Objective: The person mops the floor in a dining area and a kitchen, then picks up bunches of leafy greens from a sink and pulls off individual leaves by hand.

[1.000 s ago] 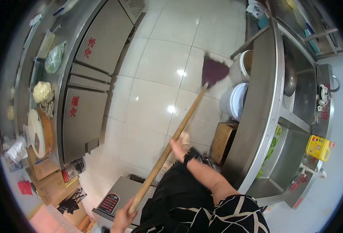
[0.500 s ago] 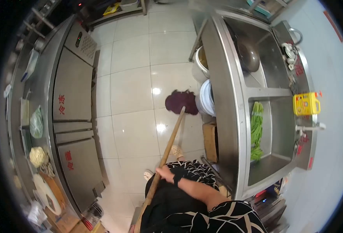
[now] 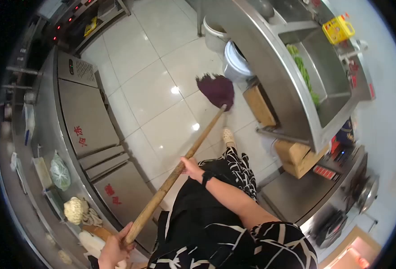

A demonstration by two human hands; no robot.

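Observation:
A mop with a long wooden handle [image 3: 167,184] runs slantwise across the view. Its dark purple mop head [image 3: 216,91] lies spread on the tiled floor near a white bucket with a bluish rim. My left hand [image 3: 116,249] is closed round the upper end of the handle at the lower left. Further down the handle, my right hand [image 3: 191,167] grips it, with a black band on the wrist. One light clog [image 3: 228,136] shows just below the mop head.
White buckets [image 3: 237,65] stand beside the steel sink [image 3: 269,49], which holds green vegetables [image 3: 303,71]. Cardboard boxes [image 3: 292,157] sit under and beside it. A steel fridge counter [image 3: 88,116] lines the left, with a cauliflower [image 3: 75,210] on top. Pale tiles [image 3: 148,85] lie between.
The view has turned and shifted. The mop head has moved nearer the cardboard box, its strands now trailing up and left. My left hand has come fully into view on the handle.

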